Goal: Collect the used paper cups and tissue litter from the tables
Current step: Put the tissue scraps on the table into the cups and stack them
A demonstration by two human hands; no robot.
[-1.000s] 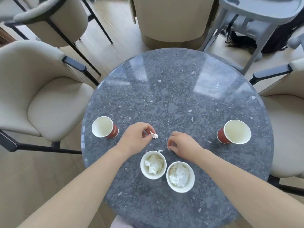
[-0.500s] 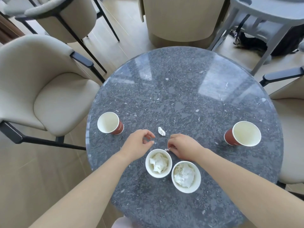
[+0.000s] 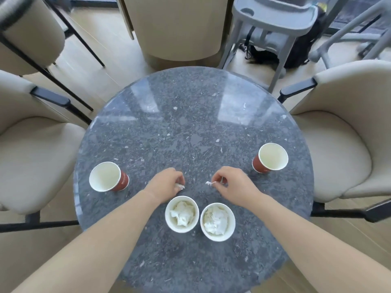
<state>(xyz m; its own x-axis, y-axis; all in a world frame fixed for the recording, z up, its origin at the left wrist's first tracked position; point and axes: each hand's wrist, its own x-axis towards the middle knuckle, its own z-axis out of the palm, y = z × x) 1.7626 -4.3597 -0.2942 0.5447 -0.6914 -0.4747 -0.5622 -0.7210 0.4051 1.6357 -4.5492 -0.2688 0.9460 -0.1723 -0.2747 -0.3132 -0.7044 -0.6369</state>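
Two red paper cups stuffed with crumpled white tissue stand side by side near me, the left cup (image 3: pixel 182 214) and the right cup (image 3: pixel 217 222). An empty red cup (image 3: pixel 108 177) stands at the table's left, another empty cup (image 3: pixel 270 157) at its right. My left hand (image 3: pixel 167 185) is pinched on a small white tissue scrap (image 3: pixel 180 186) just above the left stuffed cup. My right hand (image 3: pixel 231 182) pinches another tissue scrap (image 3: pixel 209 183) low over the tabletop.
The round dark speckled table (image 3: pixel 190 123) is ringed by beige armchairs at the left (image 3: pixel 36 157) and right (image 3: pixel 342 149). A grey high chair (image 3: pixel 273 17) and a beige pillar base (image 3: pixel 175 28) stand beyond the far edge.
The loose scrap that lay between my hands half a second ago is gone from the table. Both hands now hold scraps, and my right hand has shifted right.
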